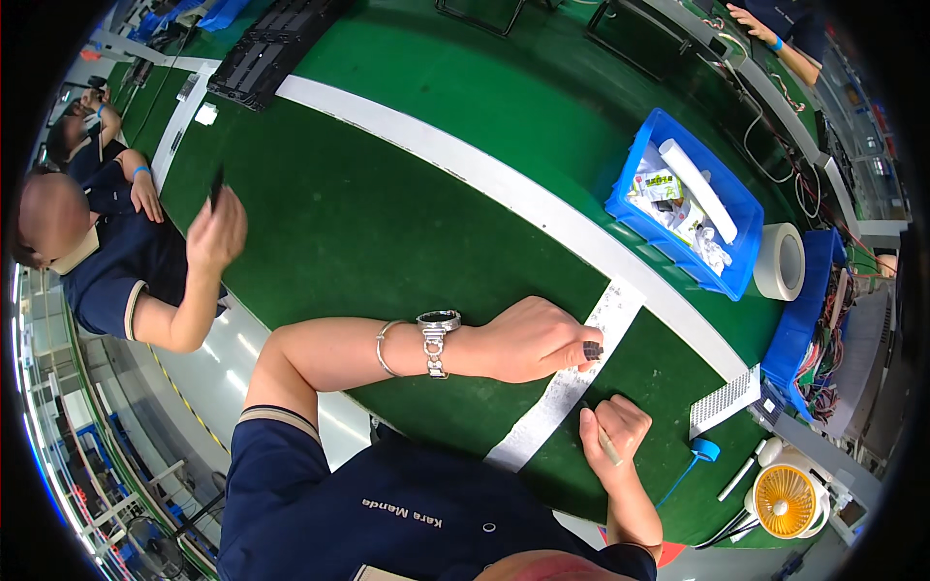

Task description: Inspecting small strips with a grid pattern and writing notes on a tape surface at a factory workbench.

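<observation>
My left hand (538,339), its wrist bearing a silver watch (438,334) and a bracelet, is closed on a small dark block with a grid-like face (593,351). The hand is over a white strip (557,407) with faint marks that runs across the green table. Just right of the strip and nearer to me, my right hand (618,436) is curled into a loose fist around a thin pale stick (608,445). Part of the stick is hidden by the fingers, and its exact kind cannot be made out. The two hands are apart.
A blue bin (630,208) with wrappers and a white tube stands at far right, beside a white tape roll (781,261). Beyond are a blue tray of wires (823,339) and a yellow-fronted fan (785,501). A co-worker's raised hand (217,232) is at left.
</observation>
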A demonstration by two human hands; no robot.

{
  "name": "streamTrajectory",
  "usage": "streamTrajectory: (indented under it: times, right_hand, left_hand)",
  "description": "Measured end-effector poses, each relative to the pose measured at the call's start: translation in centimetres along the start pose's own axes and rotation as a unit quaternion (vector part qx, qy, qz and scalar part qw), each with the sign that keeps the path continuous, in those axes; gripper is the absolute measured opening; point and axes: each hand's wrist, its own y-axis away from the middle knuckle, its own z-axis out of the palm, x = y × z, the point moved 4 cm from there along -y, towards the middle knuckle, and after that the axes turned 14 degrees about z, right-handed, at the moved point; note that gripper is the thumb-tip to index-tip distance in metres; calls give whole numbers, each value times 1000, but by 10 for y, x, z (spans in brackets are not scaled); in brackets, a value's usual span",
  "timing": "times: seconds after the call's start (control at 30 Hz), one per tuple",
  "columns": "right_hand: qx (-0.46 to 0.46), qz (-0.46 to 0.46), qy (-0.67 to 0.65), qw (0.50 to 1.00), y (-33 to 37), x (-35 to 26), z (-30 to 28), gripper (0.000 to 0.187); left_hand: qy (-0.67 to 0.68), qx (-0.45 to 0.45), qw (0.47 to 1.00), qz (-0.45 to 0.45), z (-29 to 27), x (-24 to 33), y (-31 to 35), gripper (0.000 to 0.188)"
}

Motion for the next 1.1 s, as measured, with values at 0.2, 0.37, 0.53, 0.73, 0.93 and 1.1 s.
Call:
streamTrajectory:
  times: [0.2,0.37,0.53,0.73,0.93,1.1]
  right_hand:
    - [12,1,-13,1000,0,1,-1,39]
    - [20,0,-1,1000,0,-2,0,39]
    - [27,-3,20,999,1,-5,0,40]
    - [46,-21,46,998,4,-7,3,40]
    - [55,-19,58,997,7,-6,4,41]
    - [55,-28,72,995,9,-6,5,40]
  left_hand:
    - [-7,-1,1000,-14,2,-2,1,39]
    - [-13,4,1000,-9,0,-2,0,38]
    - [-19,-8,999,-26,-1,1,-1,41]
    - [-47,-37,998,-30,-1,5,-2,38]
    - [-61,-31,998,-16,0,2,1,41]
    - [-61,-34,997,-20,1,3,1,45]
